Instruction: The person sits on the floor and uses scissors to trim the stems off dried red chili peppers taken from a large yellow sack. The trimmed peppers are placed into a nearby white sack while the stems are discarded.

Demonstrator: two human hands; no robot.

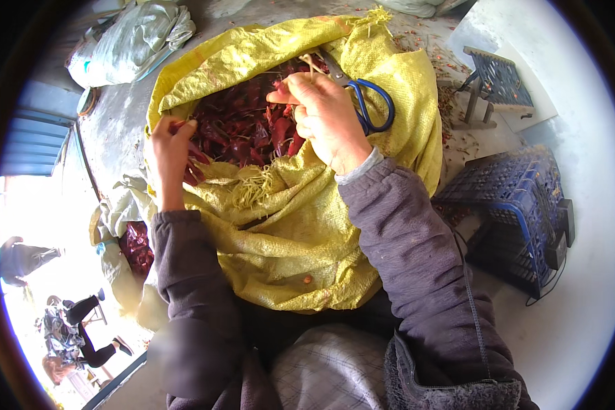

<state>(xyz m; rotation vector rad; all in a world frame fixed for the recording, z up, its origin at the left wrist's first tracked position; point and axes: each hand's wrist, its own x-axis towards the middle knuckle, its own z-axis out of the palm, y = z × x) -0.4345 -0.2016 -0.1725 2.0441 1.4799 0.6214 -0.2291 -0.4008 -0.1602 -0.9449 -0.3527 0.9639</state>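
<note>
A yellow woven sack (307, 246) lies open before me, with many dried red chilli peppers (241, 138) inside. My left hand (168, 148) is at the sack's left rim, its fingers closed on dark red chillies (195, 166) that hang below the palm. Over the opening, my right hand (328, 120) pinches a small red chilli (282, 92) between thumb and fingers. Pale stems (312, 64) stick up behind that thumb. Scissors with blue handles (376, 105) rest just right of the right hand; whether its fingers hold them is hidden. Frayed yellow strands (253, 187) bunch at the near rim.
At right stand a blue plastic crate (512, 189) and a small stool with a dark slatted seat (502, 79). A whitish filled sack (138, 43) lies far left. Another open sack (120, 277) with red chillies stands near left. People (77, 333) are outside the bright doorway.
</note>
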